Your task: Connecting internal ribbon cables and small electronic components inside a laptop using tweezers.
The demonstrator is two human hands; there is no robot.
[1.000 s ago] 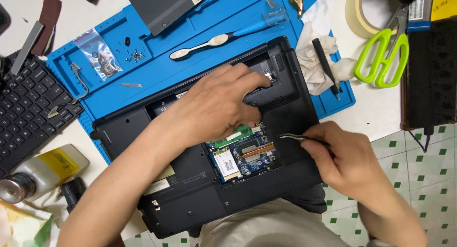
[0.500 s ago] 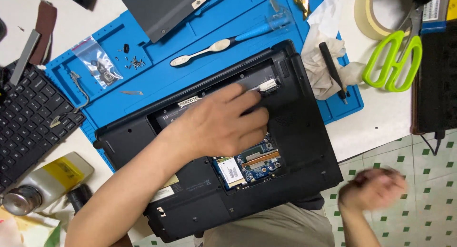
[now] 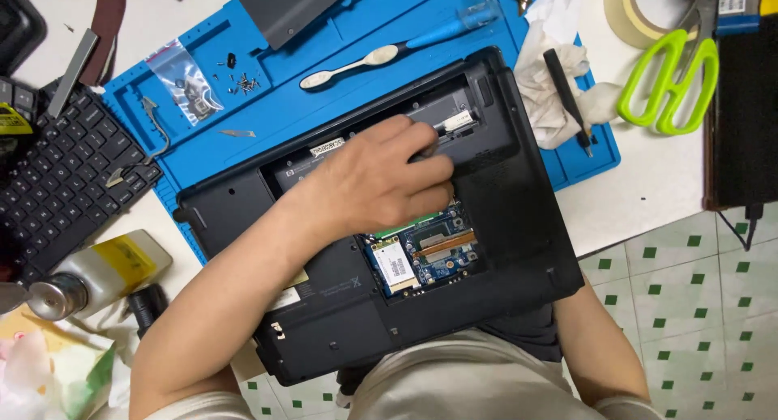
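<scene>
- While your left hand (image 3: 377,181) lies flat on the open laptop (image 3: 519,201), its grip is loose, fingertips (image 3: 429,144) at the drive bay, holding nothing.
- Your right hand is hidden below the laptop's edge; grip cannot be told.
- That laptop sits on the blue mat (image 3: 340,39), overhanging the surface (image 3: 648,185) toward your lap.

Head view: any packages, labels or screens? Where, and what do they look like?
Zip bag: clear, small dark parts inside, on the blue mat's left part.
White sticker: narrow strip on the black laptop base, just above the left hand.
Bottle: pale plastic, yellow label, lying at left edge.
No screens.
</scene>
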